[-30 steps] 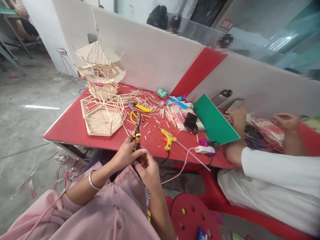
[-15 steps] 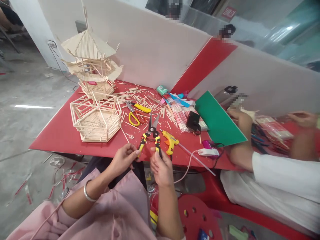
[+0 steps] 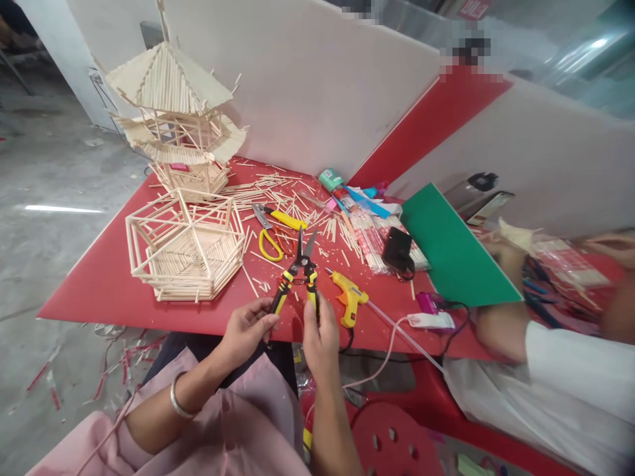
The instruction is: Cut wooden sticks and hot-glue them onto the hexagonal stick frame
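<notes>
The left hand (image 3: 248, 334) and right hand (image 3: 321, 336) each grip one handle of the shears (image 3: 304, 262), spread open over the table (image 3: 99, 277); holding them apart seems the step; closing calls for squeezing inward.

Upper garment: pink shirt (image 3: 258, 433), front closure with round, matching buttons (image 3: 226, 404). Left forearm (image 3: 211, 378): one rigid, silver-coloured bangle (image 3: 176, 398). Lower garment: dark trousers (image 3: 278, 362).

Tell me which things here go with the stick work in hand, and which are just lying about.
Likely with the work:
- shears, held open by left hand and right hand
- low stick frame
- loose sticks
- glue gun

Apparently just lying about:
- black box
- green board
</notes>
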A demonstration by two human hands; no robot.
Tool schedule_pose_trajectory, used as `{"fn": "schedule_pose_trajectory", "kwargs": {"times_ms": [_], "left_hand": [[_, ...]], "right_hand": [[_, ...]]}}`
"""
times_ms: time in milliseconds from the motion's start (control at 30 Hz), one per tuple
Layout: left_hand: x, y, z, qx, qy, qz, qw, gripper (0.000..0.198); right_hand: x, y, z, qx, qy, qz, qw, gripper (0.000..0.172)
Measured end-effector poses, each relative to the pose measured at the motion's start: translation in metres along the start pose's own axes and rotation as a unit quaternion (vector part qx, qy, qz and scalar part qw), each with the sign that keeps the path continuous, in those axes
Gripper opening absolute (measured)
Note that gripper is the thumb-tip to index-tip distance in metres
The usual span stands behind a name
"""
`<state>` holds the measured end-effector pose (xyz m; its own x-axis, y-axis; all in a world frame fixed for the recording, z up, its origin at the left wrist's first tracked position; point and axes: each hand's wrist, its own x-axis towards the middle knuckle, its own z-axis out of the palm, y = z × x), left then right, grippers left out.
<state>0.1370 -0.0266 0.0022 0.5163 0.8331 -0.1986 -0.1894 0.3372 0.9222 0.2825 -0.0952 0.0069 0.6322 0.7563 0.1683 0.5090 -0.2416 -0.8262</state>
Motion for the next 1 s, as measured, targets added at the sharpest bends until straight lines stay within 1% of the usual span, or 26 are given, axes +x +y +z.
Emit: {"fn": "schedule_pose_trajectory", "kwargs": {"times_ms": [67,133,200,267,300,333,433,533,600,667,733,800,833,933,1000], "left_hand": [[0.004,-0.004,-0.001,0.024,0.028,0.028,0.999,0.038],[0.008,-0.008,-0.001,0.036,0.054,0.054,0.996,0.035],[0.011,-0.012,0.001,0.039,0.072,0.083,0.993,0.029],[0.015,-0.015,0.004,0.038,0.085,0.109,0.99,0.024],[0.016,-0.016,0.005,0.037,0.089,0.117,0.988,0.022],[0.018,-0.016,0.006,0.034,0.094,0.121,0.988,0.021],[0.024,-0.014,0.008,0.018,0.098,0.124,0.987,0.022],[0.031,-0.012,0.01,0.01,0.096,0.131,0.987,0.026],[0.034,-0.013,0.013,0.012,0.099,0.132,0.986,0.028],[0.036,-0.015,0.017,0.018,0.1,0.132,0.986,0.027],[0.036,-0.019,0.021,0.019,0.104,0.131,0.986,0.024],[0.037,-0.023,0.024,0.016,0.115,0.126,0.985,0.024],[0.037,-0.025,0.024,0.014,0.123,0.121,0.985,0.025],[0.038,-0.027,0.024,0.019,0.13,0.113,0.985,0.028],[0.038,-0.027,0.023,0.038,0.134,0.121,0.983,0.026]], "right_hand": [[0.001,-0.002,0.005,-0.029,0.0,-0.025,0.999,0.052],[0.001,-0.002,0.012,-0.041,-0.016,-0.033,0.998,0.06],[0.002,-0.002,0.021,-0.044,-0.031,-0.026,0.998,0.076],[0.003,-0.004,0.029,-0.037,-0.033,-0.015,0.999,0.094],[0.005,-0.005,0.032,-0.028,-0.032,-0.011,0.999,0.099],[0.008,-0.007,0.035,-0.016,-0.031,-0.01,0.999,0.101],[0.016,-0.013,0.035,0.019,-0.014,-0.023,0.999,0.092],[0.023,-0.016,0.029,0.004,0.04,-0.027,0.999,0.083],[0.025,-0.017,0.025,-0.004,0.068,-0.009,0.998,0.082],[0.024,-0.017,0.025,0.028,0.062,0.015,0.998,0.082],[0.021,-0.019,0.028,0.096,0.039,0.031,0.994,0.081],[0.019,-0.023,0.032,0.155,0.032,0.035,0.987,0.074],[0.018,-0.025,0.035,0.166,0.032,0.033,0.985,0.067],[0.018,-0.031,0.04,0.115,0.024,0.001,0.993,0.046],[0.019,-0.032,0.042,0.071,0.025,-0.027,0.997,0.04]]}}
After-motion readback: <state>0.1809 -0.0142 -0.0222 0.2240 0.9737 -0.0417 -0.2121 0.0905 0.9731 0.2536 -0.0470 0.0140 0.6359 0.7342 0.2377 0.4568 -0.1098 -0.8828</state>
